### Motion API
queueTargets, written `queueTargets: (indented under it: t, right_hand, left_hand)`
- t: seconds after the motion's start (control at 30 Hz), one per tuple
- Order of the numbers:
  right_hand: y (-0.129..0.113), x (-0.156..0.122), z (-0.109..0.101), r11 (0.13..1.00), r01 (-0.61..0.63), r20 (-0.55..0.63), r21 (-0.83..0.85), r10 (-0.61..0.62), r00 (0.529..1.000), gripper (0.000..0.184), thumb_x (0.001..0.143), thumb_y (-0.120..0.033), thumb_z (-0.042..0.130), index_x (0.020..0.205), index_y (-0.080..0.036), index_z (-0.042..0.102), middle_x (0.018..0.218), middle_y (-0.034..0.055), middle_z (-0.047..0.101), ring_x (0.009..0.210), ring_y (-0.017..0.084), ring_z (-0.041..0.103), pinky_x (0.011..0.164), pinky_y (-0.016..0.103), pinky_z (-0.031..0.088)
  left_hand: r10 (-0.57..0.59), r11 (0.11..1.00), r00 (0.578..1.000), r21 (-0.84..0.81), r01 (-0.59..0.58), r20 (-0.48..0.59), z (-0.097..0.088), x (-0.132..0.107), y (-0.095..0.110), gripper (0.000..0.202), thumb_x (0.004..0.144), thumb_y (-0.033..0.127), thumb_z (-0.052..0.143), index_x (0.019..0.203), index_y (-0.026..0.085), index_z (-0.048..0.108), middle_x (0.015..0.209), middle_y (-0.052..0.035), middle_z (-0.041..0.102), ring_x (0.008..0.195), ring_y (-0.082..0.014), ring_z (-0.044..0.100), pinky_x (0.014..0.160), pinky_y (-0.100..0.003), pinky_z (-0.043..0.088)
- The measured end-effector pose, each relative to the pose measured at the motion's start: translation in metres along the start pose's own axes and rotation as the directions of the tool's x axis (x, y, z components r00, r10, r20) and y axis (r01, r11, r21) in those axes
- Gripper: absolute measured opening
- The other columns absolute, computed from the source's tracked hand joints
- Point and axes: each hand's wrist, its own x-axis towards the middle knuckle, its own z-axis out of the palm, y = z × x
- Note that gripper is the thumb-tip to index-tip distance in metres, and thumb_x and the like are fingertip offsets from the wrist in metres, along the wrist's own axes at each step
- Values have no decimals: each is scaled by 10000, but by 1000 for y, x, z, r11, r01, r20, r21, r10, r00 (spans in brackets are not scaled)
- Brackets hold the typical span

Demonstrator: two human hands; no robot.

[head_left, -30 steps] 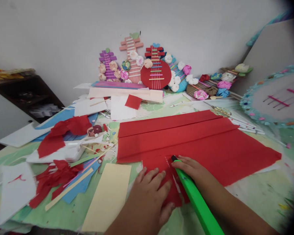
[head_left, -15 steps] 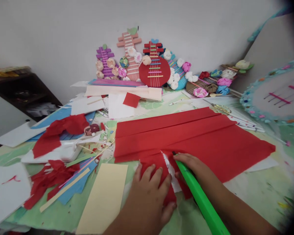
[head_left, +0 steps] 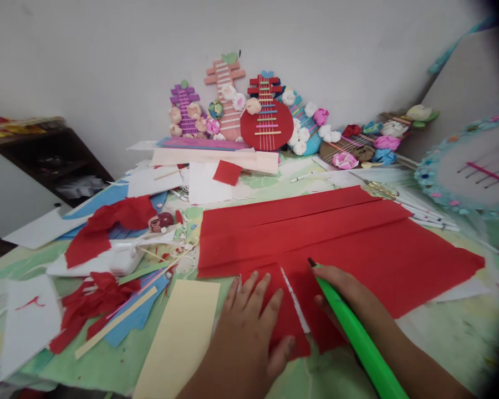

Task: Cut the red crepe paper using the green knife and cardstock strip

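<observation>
A large sheet of red crepe paper [head_left: 341, 238] lies spread on the table, folded in long bands. My left hand [head_left: 249, 327] lies flat, fingers spread, on a cut piece of the red paper [head_left: 289, 324] at the sheet's near edge. My right hand [head_left: 345, 291] grips a long green cutter [head_left: 357, 338] whose dark tip [head_left: 311, 261] rests on the red sheet. A narrow slit [head_left: 293, 299] showing white underneath runs between the piece under my left hand and the rest of the sheet.
A cream paper strip [head_left: 177, 338] lies left of my left hand. Red paper scraps [head_left: 103, 227], blue and white sheets clutter the left side. Paper guitar models with paper flowers [head_left: 266, 119] lean on the wall. Scissors [head_left: 378, 189] and pens lie at the right.
The cutter tip has moved a little to the right on the red sheet. The slit beside my left hand has narrowed; that hand stays flat on the cut piece.
</observation>
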Motion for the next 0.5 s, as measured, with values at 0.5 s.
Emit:
queueTargets:
  t: [0.5]
  right_hand:
    - [-7, 6, 0, 985, 48, 184, -166, -16, 983, 412, 746, -152, 449, 1123, -277, 558, 1220, 70, 529, 1156, 282, 428, 913, 475, 390]
  left_hand:
    - [-36, 999, 989, -11, 38, 142, -4, -1, 0, 428, 767, 480, 511, 1055, 171, 582, 1117, -99, 575, 1037, -287, 494, 891, -510, 349]
